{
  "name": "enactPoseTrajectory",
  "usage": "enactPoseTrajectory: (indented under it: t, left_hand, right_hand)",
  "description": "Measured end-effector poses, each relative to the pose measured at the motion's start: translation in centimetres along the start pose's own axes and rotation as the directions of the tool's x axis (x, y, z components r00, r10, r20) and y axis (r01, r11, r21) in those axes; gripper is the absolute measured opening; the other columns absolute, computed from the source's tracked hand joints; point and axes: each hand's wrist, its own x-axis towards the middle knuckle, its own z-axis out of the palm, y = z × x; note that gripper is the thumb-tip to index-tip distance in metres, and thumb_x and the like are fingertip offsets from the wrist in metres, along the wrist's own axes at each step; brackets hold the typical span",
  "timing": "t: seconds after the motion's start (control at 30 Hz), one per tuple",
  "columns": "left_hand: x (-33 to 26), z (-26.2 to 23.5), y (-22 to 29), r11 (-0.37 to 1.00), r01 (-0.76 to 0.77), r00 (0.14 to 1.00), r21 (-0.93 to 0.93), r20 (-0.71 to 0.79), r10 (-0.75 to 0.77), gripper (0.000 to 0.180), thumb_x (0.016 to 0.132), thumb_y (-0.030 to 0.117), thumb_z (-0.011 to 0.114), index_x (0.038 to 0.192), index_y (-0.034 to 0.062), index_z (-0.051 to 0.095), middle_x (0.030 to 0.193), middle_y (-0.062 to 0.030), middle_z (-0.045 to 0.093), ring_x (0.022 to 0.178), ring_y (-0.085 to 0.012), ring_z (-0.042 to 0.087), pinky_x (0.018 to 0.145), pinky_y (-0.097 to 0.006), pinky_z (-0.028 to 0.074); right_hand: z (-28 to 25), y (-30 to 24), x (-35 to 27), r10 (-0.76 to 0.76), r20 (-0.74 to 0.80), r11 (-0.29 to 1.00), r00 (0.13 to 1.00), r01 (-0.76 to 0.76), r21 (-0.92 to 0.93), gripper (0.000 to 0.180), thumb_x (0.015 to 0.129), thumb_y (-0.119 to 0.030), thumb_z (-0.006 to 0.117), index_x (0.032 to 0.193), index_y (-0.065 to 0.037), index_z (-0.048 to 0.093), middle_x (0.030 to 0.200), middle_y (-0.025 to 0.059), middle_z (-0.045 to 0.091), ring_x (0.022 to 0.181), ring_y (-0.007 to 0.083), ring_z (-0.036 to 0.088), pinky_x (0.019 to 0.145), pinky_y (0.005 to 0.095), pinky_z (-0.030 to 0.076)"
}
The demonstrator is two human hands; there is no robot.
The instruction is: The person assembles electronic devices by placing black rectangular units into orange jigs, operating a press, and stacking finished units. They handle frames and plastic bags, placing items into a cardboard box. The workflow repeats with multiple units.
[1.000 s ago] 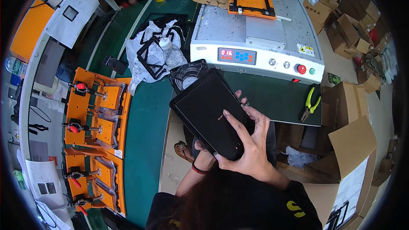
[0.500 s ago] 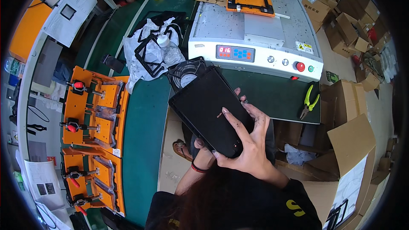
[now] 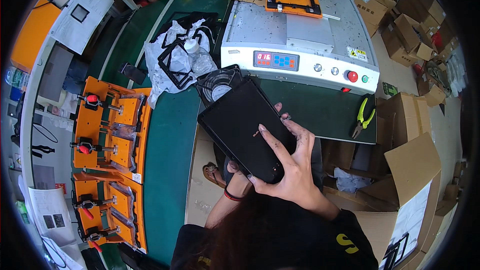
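A black rectangular panel (image 3: 240, 125) with a thin raised rim is held tilted over the table's front edge. My left hand (image 3: 233, 167) supports it from beneath; most of that hand is hidden, with its thumb at the lower left edge and fingertips past the right edge. My right hand (image 3: 294, 170) spans the panel's near right part. Its thumb lies at the lower edge, the index finger rests on the face beside a small reddish mark, and another finger reaches the right edge. Behind the panel's far corner sits a black fan (image 3: 218, 86), partly covered.
A white machine (image 3: 305, 72) with a control panel stands ahead, bearing an orange fixture (image 3: 294, 0). Yellow-green pliers (image 3: 363, 119) lie at right. Orange clamp jigs (image 3: 112, 155) line the left. A plastic bottle (image 3: 199, 59) and black frames rest on white plastic. Cardboard boxes (image 3: 407, 120) stand at right.
My right hand has shifted very slightly left on the panel, its index fingertip a little higher. The panel stays nearly in place.
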Motion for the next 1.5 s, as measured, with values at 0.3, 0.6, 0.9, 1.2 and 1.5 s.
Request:
enactPoseTrajectory:
  t: [0.3,0.6,0.9,1.2,1.5]
  left_hand:
    - [-0.6,2.6,2.7,0.976,0.118,0.992,0.180,0.010,-0.122,0.110,0.070,0.069,0.064,0.148,0.0090,0.016,0.147,-0.0248,0.022,0.135,-0.0378,0.027,0.108,-0.052,0.031]
    - [-5.5,0.5,5.9,0.746,-0.009,0.785,0.666,-0.457,0.418,0.051,0.098,0.019,0.047,0.141,0.0010,0.026,0.134,-0.0112,0.042,0.123,-0.0175,0.042,0.104,-0.032,0.033]
    - [-11.1,-1.3,9.3,0.509,-0.019,0.489,0.861,-0.436,0.755,0.046,0.099,0.015,0.046,0.138,-0.0016,0.028,0.127,-0.0134,0.048,0.113,-0.0169,0.050,0.096,-0.031,0.043]
    - [-13.4,-3.4,13.4,0.590,-0.386,0.293,0.709,-0.512,0.807,0.032,0.100,0.018,0.044,0.128,0.0025,0.039,0.112,-0.0094,0.056,0.097,-0.0139,0.058,0.084,-0.028,0.050]
    - [-12.1,-9.0,16.1,0.416,0.094,0.491,0.905,-0.405,0.771,0.060,0.098,0.019,0.046,0.143,-0.0076,0.017,0.144,-0.0196,0.032,0.135,-0.0237,0.030,0.110,-0.033,0.023]
  right_hand:
    - [-1.5,5.1,-0.8,0.224,0.131,0.783,0.966,-0.259,0.566,0.061,0.093,-0.026,0.054,0.141,0.002,0.029,0.138,0.0191,0.038,0.129,0.0306,0.036,0.108,0.0382,0.024]
    - [3.1,3.7,1.3,0.208,0.602,0.390,0.771,-0.630,0.672,0.039,0.098,-0.022,0.049,0.128,0.004,0.046,0.112,0.0110,0.059,0.100,0.0137,0.055,0.091,0.0277,0.043]
    - [9.8,-0.9,3.3,-0.002,0.654,0.531,0.756,-0.554,0.641,0.037,0.097,-0.020,0.052,0.124,0.004,0.049,0.106,0.0100,0.062,0.087,0.0111,0.059,0.076,0.0244,0.050]
    - [14.4,-4.7,2.8,-0.235,0.732,0.478,0.639,-0.580,0.660,0.034,0.094,-0.012,0.053,0.121,0.005,0.040,0.090,0.0134,0.064,0.077,0.0170,0.066,0.070,0.0286,0.054]
    - [19.6,-3.1,3.1,-0.050,0.721,0.494,0.691,-0.610,0.619,0.025,0.100,-0.017,0.041,0.104,0.006,0.050,0.074,0.0147,0.065,0.061,0.0153,0.064,0.057,0.0258,0.052]
